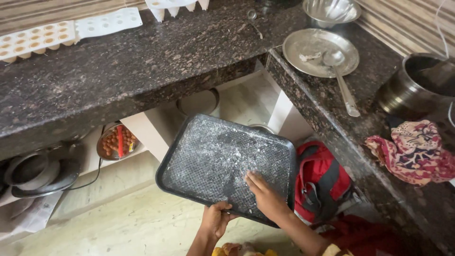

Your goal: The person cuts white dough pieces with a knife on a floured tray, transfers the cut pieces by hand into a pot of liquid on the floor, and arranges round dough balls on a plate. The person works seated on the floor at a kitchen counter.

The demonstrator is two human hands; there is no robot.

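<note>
Both hands sit at the bottom of my view, working a dark rectangular tray (213, 161) that is dusted with white powder and held tilted out over the floor (118, 223), below the surface edge. I see the left hand (215, 219) curled around the tray's near rim, thumb on top and fingers hidden beneath. I see the right hand (265, 195) lying flat on the tray's face near its lower right corner, fingers pressed together and extended across the powder. Just beside the tray on the right a red backpack (322, 182) rests on the floor, tucked against the stone surface (142, 61). Behind the tray, under the surface, I note a shelf holding a steel plate of brown nuts (116, 141) and dark pans (40, 173) further left. On top, well apart from the hands, I record white moulds (61, 33), a steel plate (320, 52) with a spoon (342, 78) across it, a steel bowl (331, 10), a dark steel pot (417, 85) and a crumpled patterned cloth (412, 151).
</note>
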